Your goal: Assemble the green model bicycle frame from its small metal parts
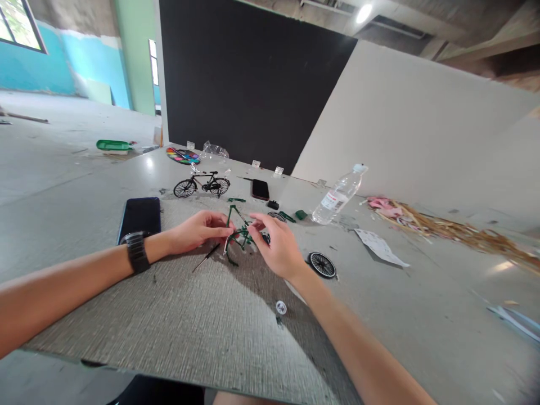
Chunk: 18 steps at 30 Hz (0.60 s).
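Observation:
A small green bicycle frame [232, 215] is held upright above the grey table between my two hands. My left hand [202, 229] pinches it from the left side, thumb and fingers closed on it. At its right side, the fingertips of my right hand [276, 239] are closed on a part of the same frame. A thin dark screwdriver [206, 259] lies just below my left hand. Behind my right hand a small wheel [277, 216] shows in part, and another black wheel [322, 264] lies to its right.
A finished black model bicycle [202, 184] stands behind my left hand, near a paint palette [183, 156]. A dark phone [139, 218] lies at left, a smaller one [260, 189] farther back. A tilted water bottle [340, 197], paper sheet [381, 246] and white round piece [280, 307] are rightward.

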{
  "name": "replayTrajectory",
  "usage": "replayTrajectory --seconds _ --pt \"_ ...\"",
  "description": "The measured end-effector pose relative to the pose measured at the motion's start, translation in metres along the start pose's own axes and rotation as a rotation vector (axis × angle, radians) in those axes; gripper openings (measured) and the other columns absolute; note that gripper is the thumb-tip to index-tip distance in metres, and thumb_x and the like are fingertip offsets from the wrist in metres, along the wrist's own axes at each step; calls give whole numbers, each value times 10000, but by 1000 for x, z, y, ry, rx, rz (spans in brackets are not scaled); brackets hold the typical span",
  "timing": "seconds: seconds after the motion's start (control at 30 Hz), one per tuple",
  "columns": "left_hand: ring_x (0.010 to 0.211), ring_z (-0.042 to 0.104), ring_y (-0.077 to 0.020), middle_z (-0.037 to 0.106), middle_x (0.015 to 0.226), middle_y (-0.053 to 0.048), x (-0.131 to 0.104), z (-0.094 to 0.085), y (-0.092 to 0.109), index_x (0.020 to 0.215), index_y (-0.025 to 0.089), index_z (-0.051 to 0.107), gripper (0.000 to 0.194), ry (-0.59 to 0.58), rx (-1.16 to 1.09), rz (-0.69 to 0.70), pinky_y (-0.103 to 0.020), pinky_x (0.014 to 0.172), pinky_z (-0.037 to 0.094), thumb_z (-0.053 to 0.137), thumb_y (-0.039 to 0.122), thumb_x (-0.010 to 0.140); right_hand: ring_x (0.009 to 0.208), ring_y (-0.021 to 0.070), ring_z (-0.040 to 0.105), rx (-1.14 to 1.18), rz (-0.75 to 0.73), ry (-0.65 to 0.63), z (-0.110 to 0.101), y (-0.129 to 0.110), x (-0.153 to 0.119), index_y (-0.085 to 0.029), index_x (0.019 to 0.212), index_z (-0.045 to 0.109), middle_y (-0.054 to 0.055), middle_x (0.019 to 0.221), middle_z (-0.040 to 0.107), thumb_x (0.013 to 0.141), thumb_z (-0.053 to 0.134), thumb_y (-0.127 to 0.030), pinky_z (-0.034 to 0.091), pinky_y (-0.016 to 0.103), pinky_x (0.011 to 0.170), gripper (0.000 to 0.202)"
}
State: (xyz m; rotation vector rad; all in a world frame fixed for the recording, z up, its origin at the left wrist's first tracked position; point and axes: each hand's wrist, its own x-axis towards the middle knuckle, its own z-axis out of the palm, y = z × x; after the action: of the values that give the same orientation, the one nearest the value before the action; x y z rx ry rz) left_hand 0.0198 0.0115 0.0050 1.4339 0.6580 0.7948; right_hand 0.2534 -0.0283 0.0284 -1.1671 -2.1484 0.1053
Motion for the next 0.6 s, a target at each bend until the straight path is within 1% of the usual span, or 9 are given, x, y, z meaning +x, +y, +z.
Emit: replayTrajectory --seconds 0.07,0.13,0.27,0.33,0.37,0.43,0.53,0.6 --pt "745 636 -126 713 834 -19 1 0 -2 853 158 709 177 53 -124 15 -259 714 484 822 277 785 1091 263 656 -13 -15 -4 -2 -1 -1 -224 1304 585 102 1104 724 1012 549 -337 464 444 985 314" --pt "819 661 -137 729 865 -28 3 -1 -5 835 156 709 189 80 -201 9 -284 827 506 851 250 754 1123 281 645 -22 -20 -46 -2 -3 -2 -238 1355 541 109 1142 711 990 590 -380 449 474 1011 395" --pt "834 678 -131 740 869 -22 5 -4 -8 834 157 713 214 101 -272 -1 -283 873 520 882 249 739 1138 323 643 -21 21 -179 4 -4 -4 -254 1502 390 113 1175 715 876 731 -488 424 535 1036 750" --pt "865 687 -133 745 906 -31 5 -5 -8 848 141 714 225 118 -308 -8 -276 889 525 883 246 743 1084 312 665 0 33 -216 6 -2 -5 -242 1544 329 94 1096 742 839 774 -450 423 529 1037 859" --pt "870 689 -132 747 924 -39 5 -6 -7 859 129 713 224 127 -318 -16 -273 893 526 876 242 754 1036 293 678 15 35 -213 6 -1 -5 -237 1550 319 74 1038 753 842 772 -408 426 515 1033 857" --pt "854 691 -128 748 941 -50 4 -6 -6 869 113 696 216 143 -325 -33 -272 889 532 857 225 778 929 246 691 46 35 -165 6 1 -4 -231 1535 336 38 945 757 876 725 -325 443 472 1009 771" --pt "819 702 -131 745 903 -38 4 -6 -4 867 132 641 258 183 -351 -38 -272 841 545 869 172 755 867 206 689 76 49 -76 5 4 -4 -232 1466 414 23 932 754 899 656 -245 466 416 953 617" --pt "792 707 -133 730 844 -14 4 -5 -4 860 148 612 324 205 -378 -22 -262 792 548 896 132 704 874 199 691 74 49 -64 4 4 -3 -241 1403 468 18 946 756 890 645 -213 466 401 940 544"
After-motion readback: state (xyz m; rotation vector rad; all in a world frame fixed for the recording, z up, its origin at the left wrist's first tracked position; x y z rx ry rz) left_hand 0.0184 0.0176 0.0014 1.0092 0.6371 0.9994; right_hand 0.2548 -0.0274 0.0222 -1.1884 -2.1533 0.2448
